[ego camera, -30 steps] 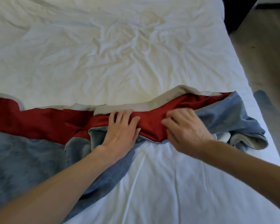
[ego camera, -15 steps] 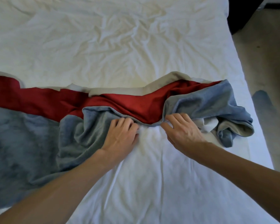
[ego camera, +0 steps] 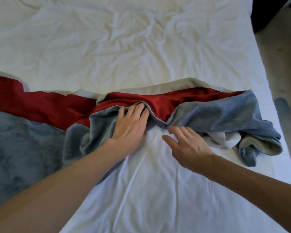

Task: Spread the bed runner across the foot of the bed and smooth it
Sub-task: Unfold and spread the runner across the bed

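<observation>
Bed point(ego camera: 141, 47): white sheet, creased, runs out ahead of both my hands and under them. Bare sheet shows between my wrists, so the cover stops short there.

Bed runner point(ego camera: 32, 132): red and blue-grey with a pale edge. It lies in a band across the bed, flat and wide out past my left forearm, narrowed and folded back on itself at my fingertips, and heaped in a loose bunch beyond my right hand near the bed's edge. My judgement: the left part is spread, the middle and right are not; the near edge must come toward me before any smoothing.

Left hand point(ego camera: 129, 126): palm down on the blue-grey fold, fingers a little apart, tips curled under or against the raised ridge where blue meets red. I read this as pinning or hooking the fold, not a closed grasp.

Right hand point(ego camera: 186, 143): open, fingers spread, lying flat on the sheet with fingertips touching the blue-grey edge. It holds nothing.
</observation>
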`<act>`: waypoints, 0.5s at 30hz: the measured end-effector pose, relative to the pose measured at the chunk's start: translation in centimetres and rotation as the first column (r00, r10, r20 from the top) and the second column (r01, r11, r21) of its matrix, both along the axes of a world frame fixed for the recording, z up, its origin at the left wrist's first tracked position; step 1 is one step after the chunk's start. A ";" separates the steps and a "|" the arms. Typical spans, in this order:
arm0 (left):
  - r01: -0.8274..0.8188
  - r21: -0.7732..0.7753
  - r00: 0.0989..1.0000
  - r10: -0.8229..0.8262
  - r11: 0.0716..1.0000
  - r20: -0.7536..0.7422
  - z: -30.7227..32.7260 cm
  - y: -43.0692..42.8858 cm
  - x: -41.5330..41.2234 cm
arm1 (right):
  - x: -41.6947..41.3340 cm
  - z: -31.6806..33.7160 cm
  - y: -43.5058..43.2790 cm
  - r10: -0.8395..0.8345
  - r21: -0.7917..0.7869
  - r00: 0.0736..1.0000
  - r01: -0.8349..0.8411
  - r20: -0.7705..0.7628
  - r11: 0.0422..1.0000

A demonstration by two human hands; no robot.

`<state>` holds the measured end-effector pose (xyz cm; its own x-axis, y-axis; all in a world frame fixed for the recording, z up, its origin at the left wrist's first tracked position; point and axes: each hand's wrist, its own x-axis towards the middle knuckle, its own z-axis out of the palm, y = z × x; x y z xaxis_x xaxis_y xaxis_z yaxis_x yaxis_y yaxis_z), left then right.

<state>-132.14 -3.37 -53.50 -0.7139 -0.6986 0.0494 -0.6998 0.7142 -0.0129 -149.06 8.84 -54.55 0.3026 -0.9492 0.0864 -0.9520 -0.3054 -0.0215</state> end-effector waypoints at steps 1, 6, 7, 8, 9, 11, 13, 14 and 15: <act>-0.012 0.006 1.000 0.012 1.000 0.023 0.2 -1.0 -0.4 | 0.0 0.0 -0.3 0.016 0.055 0.999 -0.014 -0.037 0.998; -0.039 0.097 0.997 0.032 0.995 0.071 -0.4 -5.5 -1.8 | -1.3 0.2 -3.4 -0.082 0.180 0.979 0.117 -0.187 0.977; -0.043 0.136 0.997 0.034 0.990 0.067 -0.6 -6.0 -1.8 | -1.7 0.3 -4.2 -0.102 0.160 0.977 0.133 -0.186 0.978; -0.049 0.178 0.997 0.038 0.983 0.064 -0.8 -6.5 -1.7 | -2.1 0.4 -5.1 -0.125 0.134 0.976 0.150 -0.179 0.980; -0.051 0.213 0.997 0.037 0.976 0.067 -1.0 -6.8 -1.6 | -2.5 0.4 -6.0 -0.156 0.109 0.974 0.175 -0.168 0.979; -0.022 0.231 0.995 -0.001 0.973 0.103 -1.6 -6.8 -1.1 | -3.6 0.1 -7.6 -0.232 0.113 0.963 0.248 -0.136 0.962; 0.026 0.201 0.989 -0.055 0.979 0.139 -2.2 -6.3 -0.7 | -4.7 -0.5 -9.1 -0.283 0.209 0.950 0.305 -0.129 0.929; 0.042 0.192 0.987 -0.071 0.980 0.144 -2.5 -6.0 -0.4 | -5.1 -0.9 -9.8 -0.283 0.264 0.947 0.314 -0.149 0.912; 0.053 0.188 0.986 -0.081 0.981 0.143 -2.6 -5.8 -0.3 | -5.5 -1.3 -10.3 -0.268 0.311 0.947 0.313 -0.179 0.897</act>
<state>-132.41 -9.20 -56.12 -0.7489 -0.6362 -0.1858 -0.6504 0.7592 0.0220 -154.53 -1.42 -55.85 -0.0039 -0.9631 -0.2691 -0.9984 -0.0114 0.0552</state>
